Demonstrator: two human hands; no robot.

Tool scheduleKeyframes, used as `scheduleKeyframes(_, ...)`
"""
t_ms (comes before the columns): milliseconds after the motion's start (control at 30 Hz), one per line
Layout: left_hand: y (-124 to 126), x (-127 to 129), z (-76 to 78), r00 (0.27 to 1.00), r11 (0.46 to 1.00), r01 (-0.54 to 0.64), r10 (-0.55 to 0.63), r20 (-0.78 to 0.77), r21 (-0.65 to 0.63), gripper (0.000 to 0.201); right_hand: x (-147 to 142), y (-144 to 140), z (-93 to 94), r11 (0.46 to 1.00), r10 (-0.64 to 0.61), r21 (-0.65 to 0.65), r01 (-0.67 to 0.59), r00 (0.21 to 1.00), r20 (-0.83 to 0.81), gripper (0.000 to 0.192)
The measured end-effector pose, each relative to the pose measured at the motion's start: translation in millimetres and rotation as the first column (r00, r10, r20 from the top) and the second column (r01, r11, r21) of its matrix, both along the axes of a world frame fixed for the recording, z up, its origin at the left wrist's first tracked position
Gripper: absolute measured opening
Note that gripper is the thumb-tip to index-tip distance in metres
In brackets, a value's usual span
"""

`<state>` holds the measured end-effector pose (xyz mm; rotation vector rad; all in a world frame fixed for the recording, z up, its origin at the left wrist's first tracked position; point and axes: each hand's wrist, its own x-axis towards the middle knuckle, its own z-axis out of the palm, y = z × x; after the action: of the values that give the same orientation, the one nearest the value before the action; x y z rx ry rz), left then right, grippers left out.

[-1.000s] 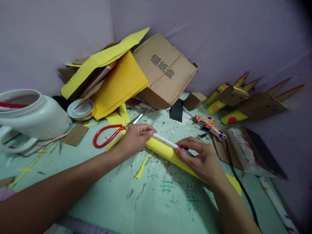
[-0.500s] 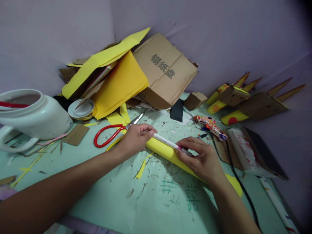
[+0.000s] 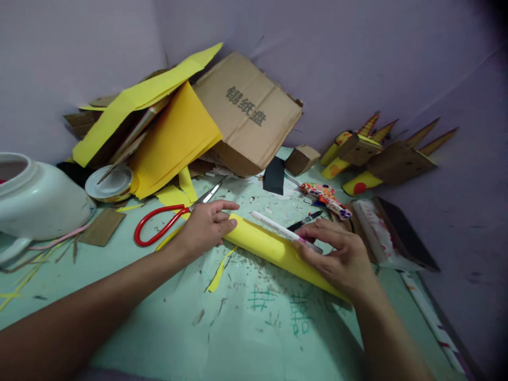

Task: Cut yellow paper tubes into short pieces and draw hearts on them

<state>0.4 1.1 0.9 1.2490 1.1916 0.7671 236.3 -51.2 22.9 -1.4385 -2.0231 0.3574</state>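
Note:
My right hand (image 3: 343,256) pinches a white marker pen (image 3: 275,226) near its pink and grey end. The pen's other end points to the left, over a rolled yellow paper tube (image 3: 270,244) on the table. My left hand (image 3: 210,226) is at the tube's left end, index finger stretched out and thumb by the rim, with nothing held. Beside that hand, red-handled scissors (image 3: 159,227) lie with their blades pointing away. A dark pen (image 3: 305,219) lies behind the white one. The tube's right end is partly hidden by my right hand.
A white jug (image 3: 43,198) stands at left beside a tape roll (image 3: 108,182). Yellow sheets (image 3: 174,140) and a cardboard box (image 3: 248,114) lean at the back. To the right are a patterned glue gun (image 3: 327,198), cardboard figures (image 3: 405,159) and a plastic packet (image 3: 375,230). Paper scraps litter the table.
My left hand has let go of the pen's left end and its fingers have spread. The pen stays in my right hand. The view has shifted to the right.

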Motion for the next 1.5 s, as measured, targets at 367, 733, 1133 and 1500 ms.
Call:
scheduleKeyframes(367,0.1,0.4,5.3,0.997,1.000,-0.006,0.007,-0.073,0.015,0.036,19.4,-18.0,-14.0,1.000,-0.027,-0.014,0.027,0.999,0.026,0.007)
scheduleKeyframes(733,-1.5,0.6,9.4,0.997,1.000,-0.004,0.004,-0.081,0.004,0.037,31.6,-20.6,-11.1,0.999,-0.001,-0.046,0.003,0.999,0.032,0.008)
scheduleKeyframes(1133,-0.1,0.1,4.9,0.996,1.000,0.011,-0.009,-0.086,0.020,0.041,38.7,-20.9,-11.9,0.998,0.046,-0.054,-0.044,0.998,0.040,0.009)
scheduleKeyframes(1500,-0.9,0.6,6.2,0.995,1.000,-0.002,0.004,-0.097,0.018,0.041,42.3,-19.0,-12.2,0.997,0.076,-0.039,-0.073,0.994,0.076,0.008)
